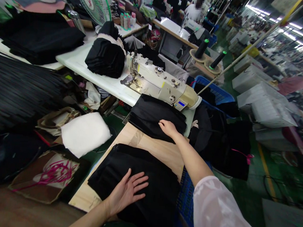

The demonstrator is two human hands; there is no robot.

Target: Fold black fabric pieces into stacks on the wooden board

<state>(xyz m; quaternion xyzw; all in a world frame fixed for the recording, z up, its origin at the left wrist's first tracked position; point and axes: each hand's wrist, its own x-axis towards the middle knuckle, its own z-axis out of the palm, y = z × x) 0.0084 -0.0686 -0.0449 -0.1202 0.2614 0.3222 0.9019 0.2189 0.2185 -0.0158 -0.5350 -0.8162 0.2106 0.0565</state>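
Cloth stacks [160,183] [150,113] partly hidden behind both hands [127,193] [168,128]

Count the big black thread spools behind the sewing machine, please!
2: one spool and a second spool just to its right, behind the sewing machine. More could be hidden.

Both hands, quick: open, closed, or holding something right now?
Left hand: open, over the near black stack.
Right hand: curled at the far black stack; grip unclear.
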